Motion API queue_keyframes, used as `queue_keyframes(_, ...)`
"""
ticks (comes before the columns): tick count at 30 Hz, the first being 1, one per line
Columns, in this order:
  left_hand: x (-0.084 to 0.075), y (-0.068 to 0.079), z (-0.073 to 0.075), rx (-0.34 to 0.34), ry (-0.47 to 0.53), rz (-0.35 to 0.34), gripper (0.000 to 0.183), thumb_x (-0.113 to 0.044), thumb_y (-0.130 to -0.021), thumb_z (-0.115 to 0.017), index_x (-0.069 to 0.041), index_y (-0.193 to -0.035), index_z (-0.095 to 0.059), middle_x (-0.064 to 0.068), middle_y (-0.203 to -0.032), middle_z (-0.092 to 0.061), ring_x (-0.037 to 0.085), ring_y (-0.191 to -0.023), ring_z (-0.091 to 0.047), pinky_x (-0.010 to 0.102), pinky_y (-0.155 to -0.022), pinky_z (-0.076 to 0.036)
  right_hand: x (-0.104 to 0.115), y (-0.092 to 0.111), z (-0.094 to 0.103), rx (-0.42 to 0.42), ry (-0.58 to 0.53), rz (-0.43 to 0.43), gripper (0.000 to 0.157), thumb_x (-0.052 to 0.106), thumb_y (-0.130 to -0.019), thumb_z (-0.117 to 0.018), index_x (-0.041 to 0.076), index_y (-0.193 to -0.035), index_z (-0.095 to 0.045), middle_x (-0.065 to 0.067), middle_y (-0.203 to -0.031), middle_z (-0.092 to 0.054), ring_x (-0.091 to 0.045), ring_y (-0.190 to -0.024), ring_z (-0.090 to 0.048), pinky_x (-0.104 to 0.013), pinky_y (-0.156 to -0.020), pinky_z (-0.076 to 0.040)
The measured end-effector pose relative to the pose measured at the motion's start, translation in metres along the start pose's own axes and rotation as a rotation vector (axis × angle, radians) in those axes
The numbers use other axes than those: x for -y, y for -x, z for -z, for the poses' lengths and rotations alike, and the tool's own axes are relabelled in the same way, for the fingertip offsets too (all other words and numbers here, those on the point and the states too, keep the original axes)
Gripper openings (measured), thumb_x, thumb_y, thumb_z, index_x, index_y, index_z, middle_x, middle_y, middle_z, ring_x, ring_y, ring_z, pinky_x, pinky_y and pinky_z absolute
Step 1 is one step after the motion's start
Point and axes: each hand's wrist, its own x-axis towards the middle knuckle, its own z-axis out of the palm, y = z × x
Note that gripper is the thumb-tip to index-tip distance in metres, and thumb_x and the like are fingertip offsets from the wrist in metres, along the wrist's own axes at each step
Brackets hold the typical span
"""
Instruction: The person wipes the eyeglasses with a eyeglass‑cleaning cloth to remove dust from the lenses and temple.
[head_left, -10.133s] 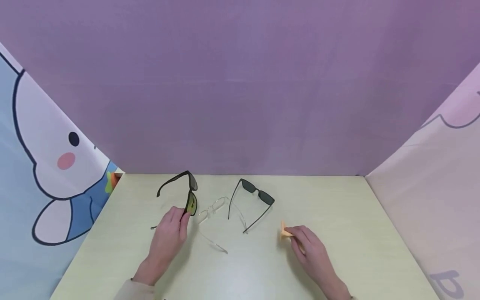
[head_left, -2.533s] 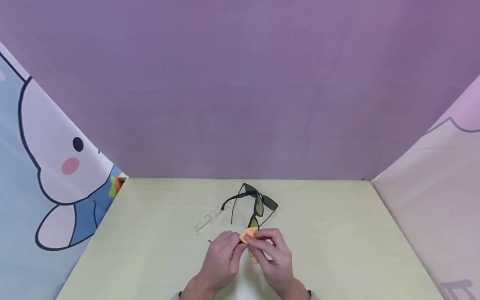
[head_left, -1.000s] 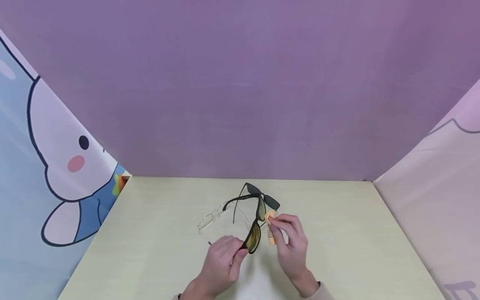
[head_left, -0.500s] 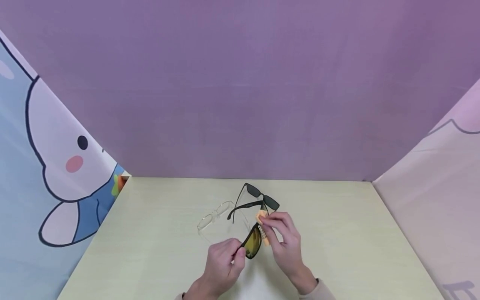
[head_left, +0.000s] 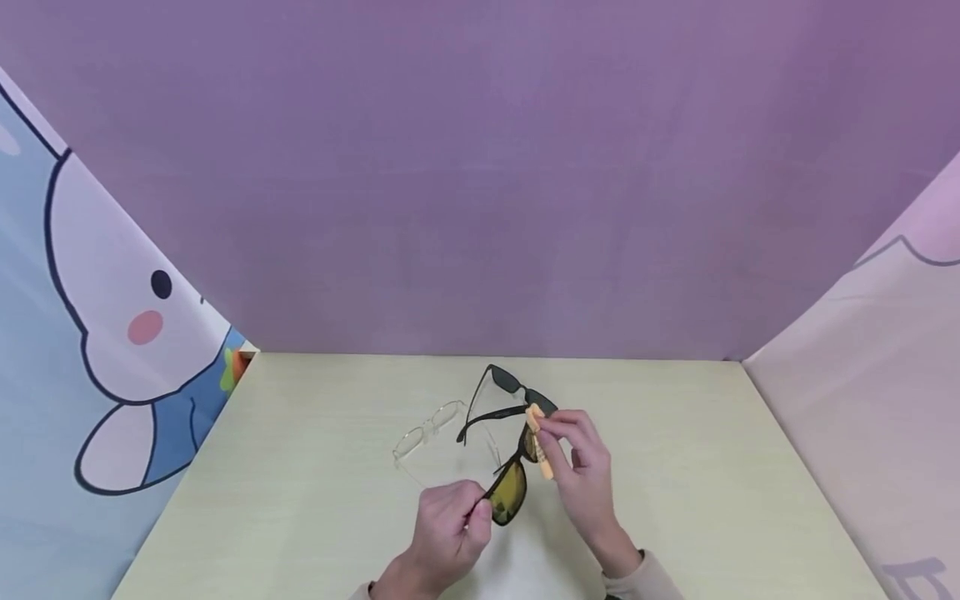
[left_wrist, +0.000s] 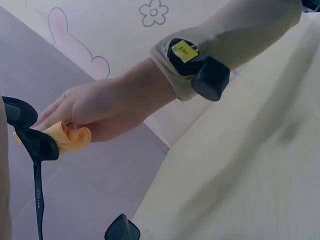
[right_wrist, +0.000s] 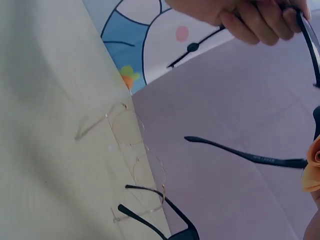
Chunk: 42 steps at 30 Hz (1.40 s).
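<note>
My left hand [head_left: 450,525] grips black-framed sunglasses [head_left: 510,493] with yellow-green lenses at the near end, one temple reaching out to the left over the table. Between the thumb and fingers of my right hand [head_left: 583,471] is a small orange cloth [head_left: 543,460], pinched against the far lens and partly covering it. The left wrist view shows the cloth [left_wrist: 75,139] folded over the frame's end. From the right wrist view, the free temple [right_wrist: 250,156] stands out beside the cloth [right_wrist: 312,172], and my left hand's fingers curl at the other end of the frame.
Behind the held pair, dark sunglasses [head_left: 506,380] lie unfolded on the pale table [head_left: 697,483]. Clear thin-rimmed glasses [head_left: 428,428] lie unfolded to their left. A purple wall [head_left: 480,183] closes off the back, and printed cloth panels [head_left: 97,333] flank both sides.
Ten seconds ago the hands were apart, sunglasses at left and cloth at right. Since they met mid-table, the cloth has moved from the near end to the far lens, most recently slightly up and right.
</note>
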Motion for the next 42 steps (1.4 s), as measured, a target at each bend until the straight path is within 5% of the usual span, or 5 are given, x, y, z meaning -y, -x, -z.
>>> queue_keyframes(7, 0.002, 0.001, 0.001, -0.003, -0.012, 0.032, 0.033, -0.009, -0.101, -0.045, -0.011, -0.069, -0.046, -0.006, -0.057, -0.045, -0.003, -0.049, -0.035, 0.002, -0.047, -0.028, 0.009, 0.003, -0.006, 0.036, -0.081, 0.105, 0.033, -0.024, -0.086, -0.065, -0.005, -0.111, -0.073, -0.014, -0.106, -0.059, -0.01, -0.103, -0.061, -0.016, -0.086, -0.055)
queue_keyframes(18, -0.001, 0.0, 0.003, 0.005, 0.017, -0.016, 0.033, -0.006, -0.1, -0.045, -0.012, -0.067, -0.044, -0.008, -0.055, -0.041, -0.003, -0.047, -0.034, 0.0, -0.05, -0.025, -0.001, -0.002, -0.002, -0.03, 0.006, -0.099, 0.021, -0.02, -0.091, -0.061, -0.009, -0.107, -0.071, -0.003, -0.109, -0.062, -0.005, -0.097, -0.058, -0.01, -0.064, -0.048)
queue_keyframes(28, 0.002, -0.001, 0.004, -0.01, 0.012, 0.016, 0.035, -0.008, -0.102, -0.044, -0.011, -0.068, -0.043, -0.007, -0.056, -0.042, -0.003, -0.048, -0.032, 0.002, -0.047, -0.025, 0.012, -0.002, -0.01, 0.033, -0.046, 0.126, 0.031, -0.021, -0.087, -0.066, -0.004, -0.111, -0.074, -0.016, -0.106, -0.058, -0.011, -0.102, -0.06, -0.016, -0.082, -0.055)
queue_keyframes(37, 0.0, -0.003, 0.003, -0.011, 0.026, -0.02, 0.033, -0.006, -0.1, -0.045, -0.012, -0.067, -0.044, -0.009, -0.055, -0.041, -0.003, -0.047, -0.034, 0.0, -0.05, -0.026, 0.0, -0.011, -0.004, -0.024, 0.021, -0.083, 0.021, -0.017, -0.093, -0.062, -0.007, -0.109, -0.071, -0.005, -0.11, -0.062, -0.005, -0.096, -0.059, -0.011, -0.057, -0.044)
queue_keyframes(42, 0.0, -0.005, 0.004, -0.014, 0.037, -0.038, 0.034, -0.004, -0.099, -0.045, -0.012, -0.066, -0.044, -0.009, -0.055, -0.04, -0.003, -0.047, -0.033, -0.001, -0.051, -0.024, 0.007, -0.01, -0.004, -0.012, 0.004, -0.069, 0.025, -0.021, -0.09, -0.062, -0.008, -0.108, -0.072, -0.004, -0.11, -0.062, -0.005, -0.095, -0.059, -0.012, -0.06, -0.046)
